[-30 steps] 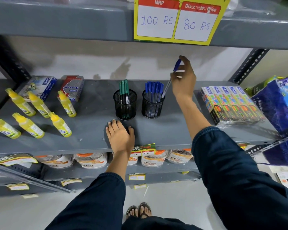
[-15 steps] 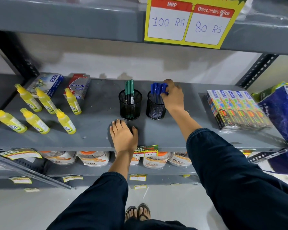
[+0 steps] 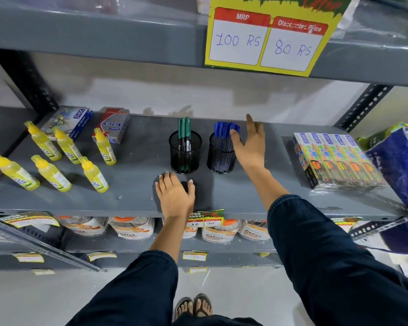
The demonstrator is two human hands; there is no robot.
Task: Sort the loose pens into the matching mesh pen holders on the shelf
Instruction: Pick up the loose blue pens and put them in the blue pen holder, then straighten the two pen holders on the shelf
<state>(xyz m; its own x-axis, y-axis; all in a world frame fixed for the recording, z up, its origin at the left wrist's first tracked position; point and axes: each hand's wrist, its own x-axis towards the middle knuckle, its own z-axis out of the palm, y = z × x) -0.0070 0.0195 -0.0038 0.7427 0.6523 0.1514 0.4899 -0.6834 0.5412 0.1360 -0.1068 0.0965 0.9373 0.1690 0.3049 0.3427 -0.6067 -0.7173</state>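
Observation:
Two black mesh pen holders stand side by side in the middle of the grey shelf point(image 3: 132, 191). The left holder point(image 3: 185, 154) has a few green pens point(image 3: 184, 130) upright in it. The right holder point(image 3: 221, 156) is packed with several blue pens point(image 3: 222, 130). My right hand point(image 3: 250, 144) is just right of the blue holder, fingers spread and holding nothing, with the thumb near the blue pen caps. My left hand point(image 3: 174, 196) lies flat on the shelf in front of the green holder. No loose pen shows on the shelf.
Several yellow bottles point(image 3: 50, 156) lie on the shelf's left part, with two boxes point(image 3: 113, 125) behind them. A shrink-wrapped pack of colourful boxes point(image 3: 335, 158) sits at the right. A yellow price sign point(image 3: 269, 36) hangs from the upper shelf. Pouches fill the lower shelf.
My right hand lowered a blue pen into the right holder, let it go, and now has opened and drawn off to the right. My left hand stayed flat on the shelf.

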